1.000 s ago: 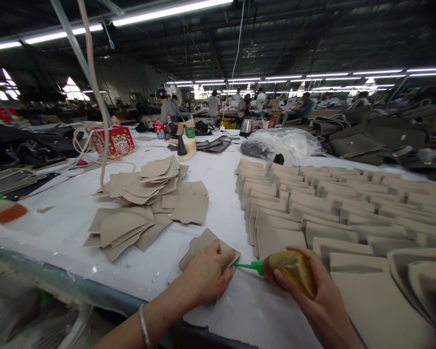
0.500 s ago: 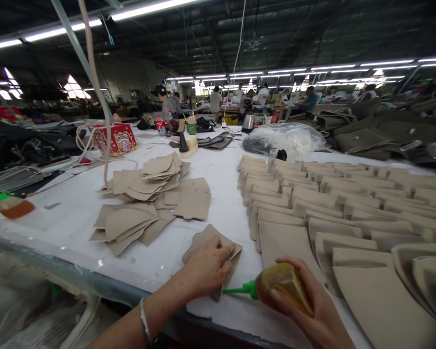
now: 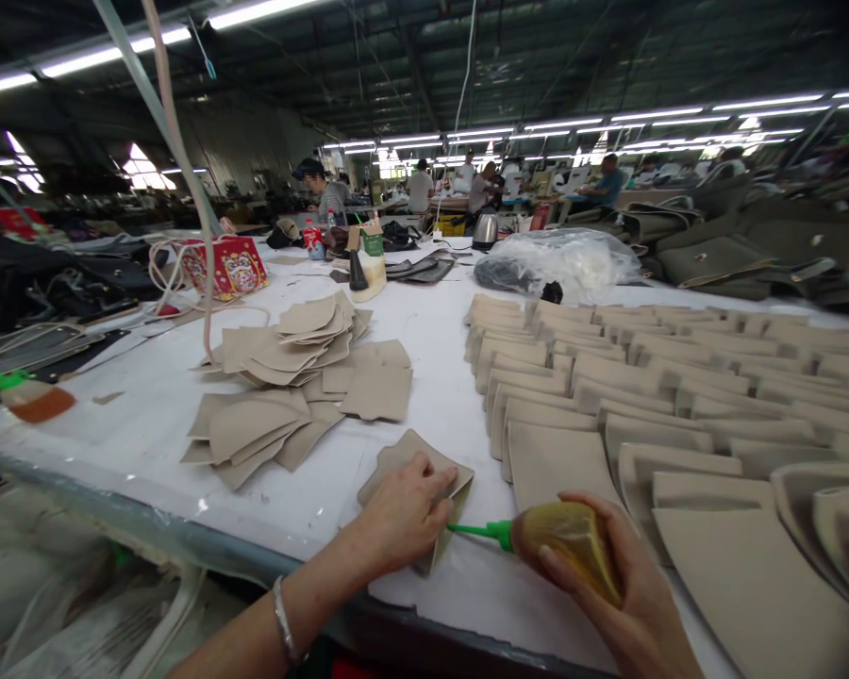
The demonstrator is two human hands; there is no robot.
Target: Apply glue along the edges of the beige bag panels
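Note:
My right hand [image 3: 633,575] is wrapped round a squeeze bottle [image 3: 562,542] of amber liquid, tipped on its side. Its green nozzle points left, and the tip is at the edge of a beige leather-like piece [image 3: 396,462]. My left hand [image 3: 410,509] has its fingers curled over that piece, holding it on the table; part of it is hidden beneath the hand. Farther back on the left lies a loose pile of similar beige pieces [image 3: 255,424]. To the right, rows of folded beige pieces [image 3: 556,457] overlap one another.
A second green-nozzled bottle [image 3: 39,401] lies at the table's left. Behind are a red patterned box [image 3: 237,267], a dark-spouted container [image 3: 368,273] and a clear plastic bag [image 3: 573,264]. A hose [image 3: 205,217] hangs down at left. Several people are in the background.
The bottle in my right hand has moved slightly up and right, its nozzle tip now higher along the piece's edge. My left hand stays on the piece.

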